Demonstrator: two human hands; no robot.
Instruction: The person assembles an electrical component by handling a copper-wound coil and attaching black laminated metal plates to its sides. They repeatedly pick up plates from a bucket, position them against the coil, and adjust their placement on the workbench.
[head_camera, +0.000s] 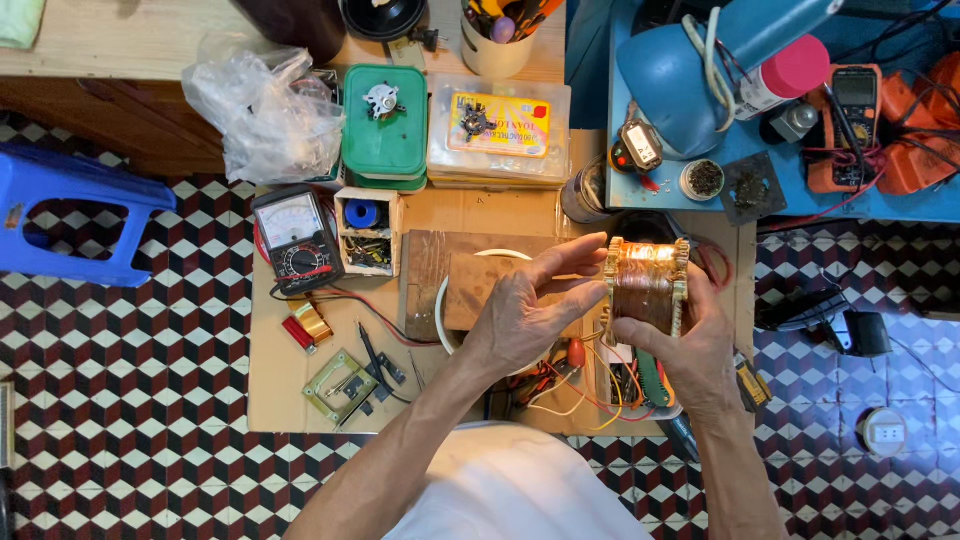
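My right hand (690, 350) grips a coil bobbin (646, 285) wound with copper-brown wire, held upright above the cardboard mat (290, 390). The fingers of my left hand (525, 310) reach across and touch the bobbin's left flange near its top. Thin yellow and red lead wires (585, 385) hang below the bobbin. Under my left hand lie a small wooden block (470, 285) and a white round dish (443, 310), both partly hidden.
An analog multimeter (295, 237), a small parts box (367, 232), a green lidded box (385, 125), a clear parts case (498, 128) and a plastic bag (265, 110) sit behind. Right: blue lamp (690, 75), digital meter (850, 125). A blue stool (70, 215) stands left on the tiled floor.
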